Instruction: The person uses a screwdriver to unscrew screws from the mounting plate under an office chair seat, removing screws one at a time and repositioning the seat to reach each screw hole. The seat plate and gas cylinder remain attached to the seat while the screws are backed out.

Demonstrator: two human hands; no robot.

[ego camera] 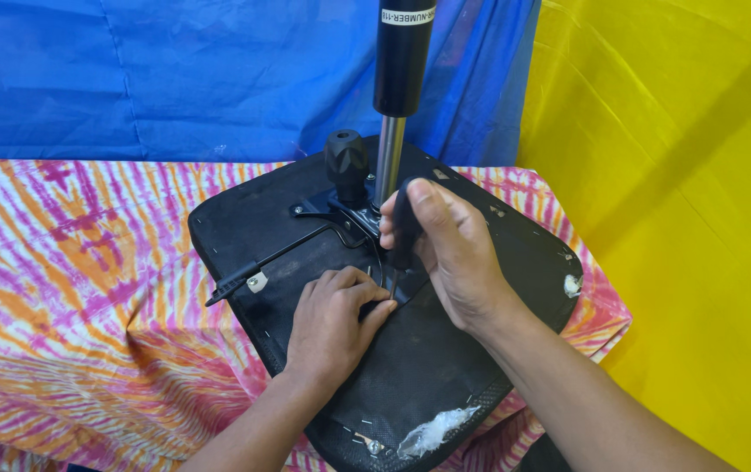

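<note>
So the big thing here is an upturned office chair seat, black underside facing up, lying on a desk covered in a pink and orange tie-dye cloth. Blue sheet behind the seat, yellow one off to its right.

Sticking straight up from the middle of the seat is the gas lift cylinder, black body over a shiny rod, planted in the metal mechanism plate. Just left of the cylinder is a chunky black tension knob, and a thin lever runs out from the plate toward the seat's left edge.

Looks like the screw-driving step on the plate. The right hand has its fingers wrapped tight around a black screwdriver handle, held upright, tip down at the plate's near edge. The left hand lies on the seat just beside the tip, fingers curled in narrow, seemingly pinching or steadying something there; I can't tell if it's a screw.

I'd say the next bit needs the driver kept vertical and pressed down so it doesn't slip off.
</note>
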